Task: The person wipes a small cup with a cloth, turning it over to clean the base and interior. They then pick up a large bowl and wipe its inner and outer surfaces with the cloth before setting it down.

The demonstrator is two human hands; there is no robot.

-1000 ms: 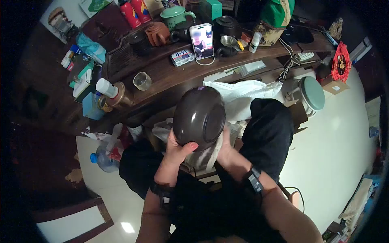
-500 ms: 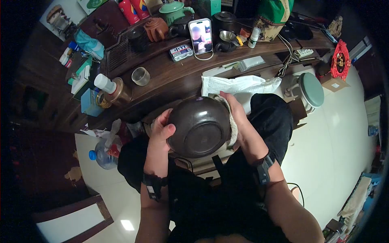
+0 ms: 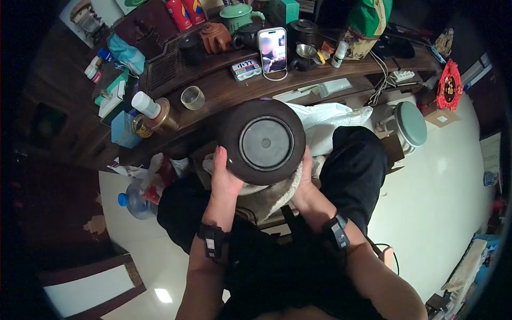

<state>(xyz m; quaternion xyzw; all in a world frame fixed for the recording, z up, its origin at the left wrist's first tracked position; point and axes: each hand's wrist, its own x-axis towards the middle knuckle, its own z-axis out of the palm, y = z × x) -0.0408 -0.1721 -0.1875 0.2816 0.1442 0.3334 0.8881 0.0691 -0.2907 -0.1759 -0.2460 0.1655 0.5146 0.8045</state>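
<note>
Two hands, the left hand (image 3: 228,181) between seven and eight o'clock and the right hand (image 3: 305,186) between four and five, are curved around a dark bowl (image 3: 265,143). The bowl is held up off the worktop (image 3: 226,92), on its near side, with its round base in full view. By the left thumb the wall is pressed from the side; the fingertips behind are hidden, so how firmly they are set cannot be told. Below the bowl, at five o'clock, a pale textured cloth (image 3: 282,196) is draped beside the right hand; whether it is pinched or merely trapped against the wall cannot be told.

The step in hand is judged to be the handling of the bowl's outside, with the cloth brought against it. For any shift of grip, the weight would need to be borne by one hand while the other was eased along the wall, since the surface looks smooth and could slip. At twelve to one o'clock a phone (image 3: 273,50) is propped on the worktop, and at ten a glass cup (image 3: 192,98) is stood; neither is touched.
</note>
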